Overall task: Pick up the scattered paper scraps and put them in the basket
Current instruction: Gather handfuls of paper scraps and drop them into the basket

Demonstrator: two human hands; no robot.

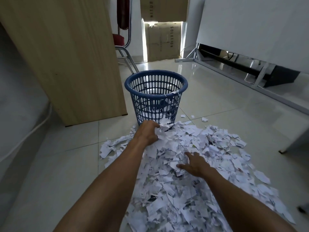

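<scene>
Centre frame: blue basket (142, 84), partly filled; left hand (148, 132) clenched around paper scraps (163, 129); right hand (194, 164) splayed flat on scrap pile (192, 190).

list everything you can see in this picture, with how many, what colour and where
basket: one, blue, upright on the floor at centre, some paper inside
paper scraps: one big pile, white, on the floor in front of the basket, spreading right and toward the camera
stray scraps: a few, white, on the floor right of the basket
wooden panel: one, light brown, left of the basket
chair: one, red with metal legs, behind the panel
cardboard boxes: two, brown, stacked at the far wall
white board: one, leaning at right on a metal frame
floor: glossy pale tiles
left hand: grip closed on a bunch of scraps near the basket's base
right hand: open, fingers spread on the pile
</scene>
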